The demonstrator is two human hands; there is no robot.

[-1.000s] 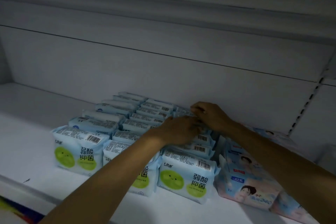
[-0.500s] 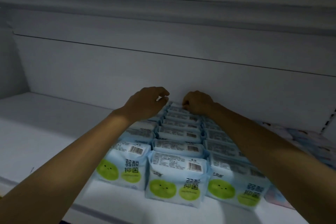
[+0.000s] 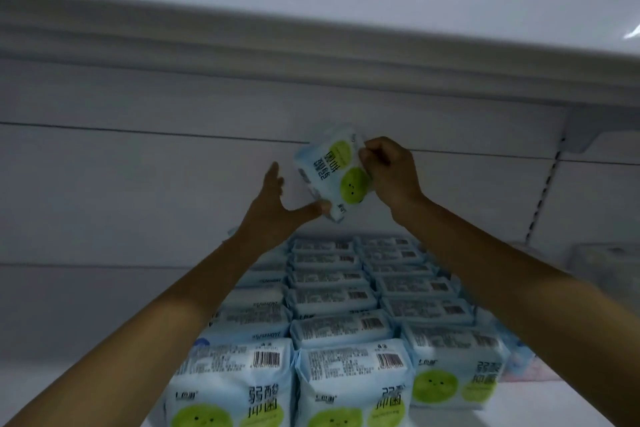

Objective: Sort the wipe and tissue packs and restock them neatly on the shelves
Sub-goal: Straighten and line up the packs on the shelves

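Observation:
Three rows of light-blue wipe packs (image 3: 332, 302) with green smiley circles stand upright on the white shelf (image 3: 86, 315), running from the front edge to the back panel. One more pack (image 3: 332, 170) of the same kind is lifted above the back of the rows, turned upside down. My right hand (image 3: 389, 172) grips its right edge with curled fingers. My left hand (image 3: 277, 204) is spread beside it, thumb touching the pack's lower corner, fingers straight.
The upper shelf (image 3: 311, 28) overhangs close above my hands. Pink-and-blue packs (image 3: 526, 362) lie at the right of the rows, and a blurred pale pack (image 3: 609, 260) sits further right. A slotted upright (image 3: 543, 198) runs down the back panel.
Both hands were down at the back of the rows; now they are raised, and the right hand has pulled one pack up out of the back, with the left thumb under it.

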